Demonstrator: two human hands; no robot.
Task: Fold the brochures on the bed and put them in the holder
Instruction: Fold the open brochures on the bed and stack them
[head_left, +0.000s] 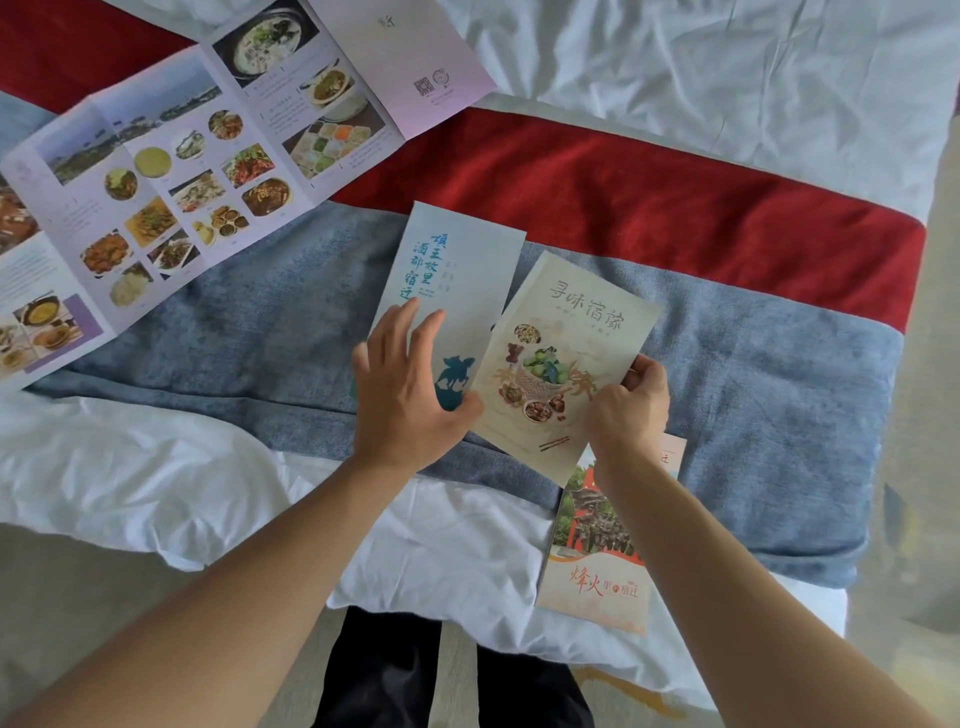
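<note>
The right hand (628, 410) pinches the folded food brochure (566, 364) at its 4 o'clock edge on the bed (727, 78), the left hand (405, 395) lies spread on the blue brochure (457, 270); thin, light, slippery paper, best held by its edges.

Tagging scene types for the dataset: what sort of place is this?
Likely a hotel bedroom: a bed with white sheets, a red and grey-blue bed runner laid across it, and tourist brochures spread on top.
</note>
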